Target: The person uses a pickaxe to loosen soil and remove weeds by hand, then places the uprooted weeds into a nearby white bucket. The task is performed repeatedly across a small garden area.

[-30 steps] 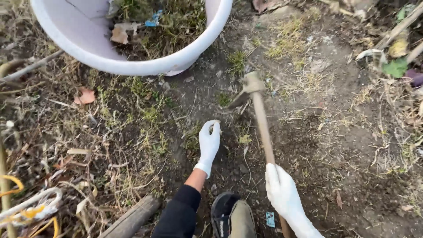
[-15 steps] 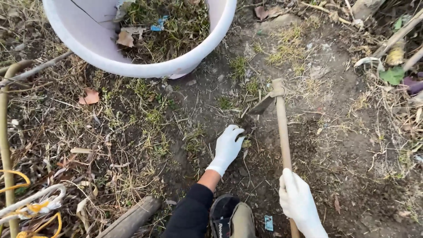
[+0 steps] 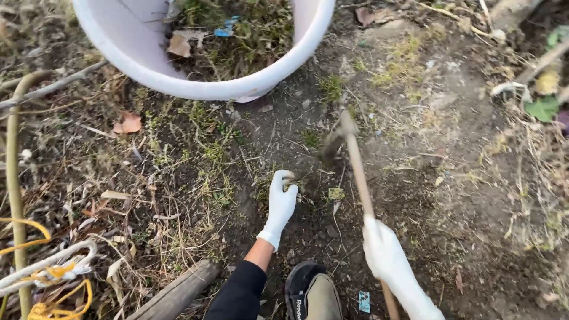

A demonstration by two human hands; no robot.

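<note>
1. Weeding step, I judge: left hand [image 3: 280, 201] in white glove, fingers curled on a weed tuft [image 3: 299, 181] in the soil.
2. Right hand [image 3: 382, 252] closed round the hoe [image 3: 355, 163] handle.
3. Hoe sits right of the left hand; long axis runs from near me up-left, blurred head toward the white tub [image 3: 237, 89].
4. Next likely needs a clean pull, blade clear of fingers.

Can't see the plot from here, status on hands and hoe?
Left hand down on a weed clump. Right hand gripping hoe handle, blade blurred. White tub beyond, nothing in the way.
</note>
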